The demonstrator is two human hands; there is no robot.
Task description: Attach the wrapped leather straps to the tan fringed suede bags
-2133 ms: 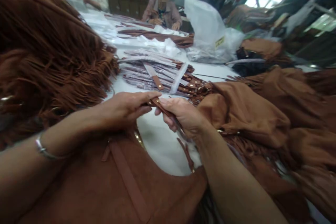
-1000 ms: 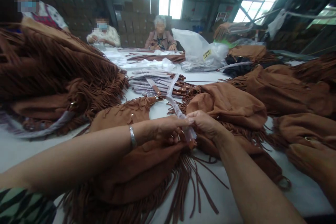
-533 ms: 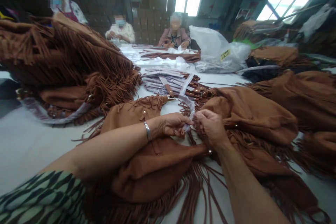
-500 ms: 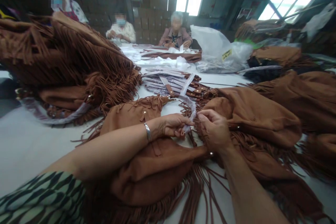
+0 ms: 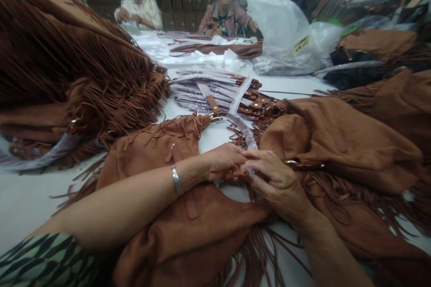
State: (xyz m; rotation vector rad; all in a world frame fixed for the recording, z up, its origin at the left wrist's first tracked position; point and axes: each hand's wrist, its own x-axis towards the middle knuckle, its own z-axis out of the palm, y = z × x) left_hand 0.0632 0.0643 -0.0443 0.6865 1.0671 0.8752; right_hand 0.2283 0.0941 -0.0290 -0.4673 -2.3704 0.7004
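A brown suede fringed bag (image 5: 188, 228) lies in front of me on the white table (image 5: 23, 193). My left hand (image 5: 224, 161), a silver bangle on its wrist, and my right hand (image 5: 278, 181) meet above the bag's opening. Both pinch the end of a brown strap (image 5: 239, 173) wrapped in thin white film (image 5: 244, 132). The wrapped strap runs from my fingers up toward a pile of wrapped straps (image 5: 215, 89). The fingers of both hands are closed round the strap end.
A tall heap of fringed bags (image 5: 67, 63) fills the left. More brown bags (image 5: 336, 139) lie right of my hands. A clear plastic sack (image 5: 286, 36) stands at the back. Two people (image 5: 225, 13) sit at the far end, handling straps.
The camera has dipped and moved closer. My hands have come lower onto the bag and closed together on the strap end; the right hand now covers it from above.
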